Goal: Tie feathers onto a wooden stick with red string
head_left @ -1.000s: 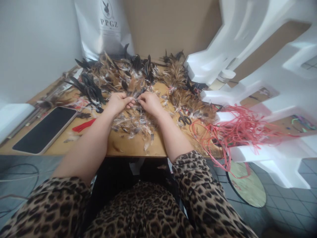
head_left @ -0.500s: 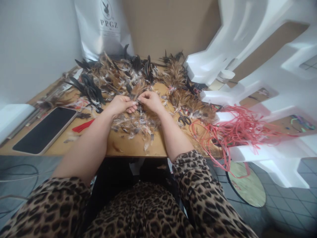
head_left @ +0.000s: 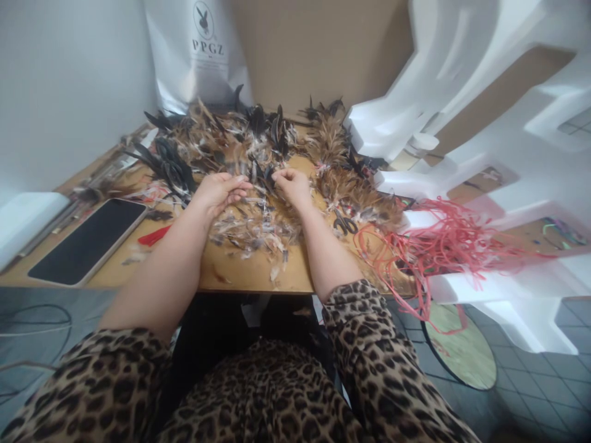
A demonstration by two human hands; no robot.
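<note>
My left hand point(head_left: 221, 192) is closed, thumb against the fingers, on a small bunch of brown feathers point(head_left: 237, 161) that rises above the fingertips. A short gap to the right, the thumb and index finger of my right hand point(head_left: 294, 186) are pinched together. Dark feathers point(head_left: 265, 175) lie close to those fingertips, but what the pinch holds is too blurred to make out. Below both hands, loose brown and white feathers point(head_left: 252, 231) are scattered over the wooden table point(head_left: 258, 277).
Piled brown and black feathers point(head_left: 207, 132) cover the back, with more bunches point(head_left: 360, 194) at right. Black scissors point(head_left: 345, 223), tangled red strips point(head_left: 443, 240) and white foam pieces point(head_left: 388, 126) are on the right. A phone point(head_left: 87, 242) and red piece point(head_left: 154, 235) lie left.
My hands were together at the feather bunch and are now apart. The right hand has moved to the right, the left slightly to the left.
</note>
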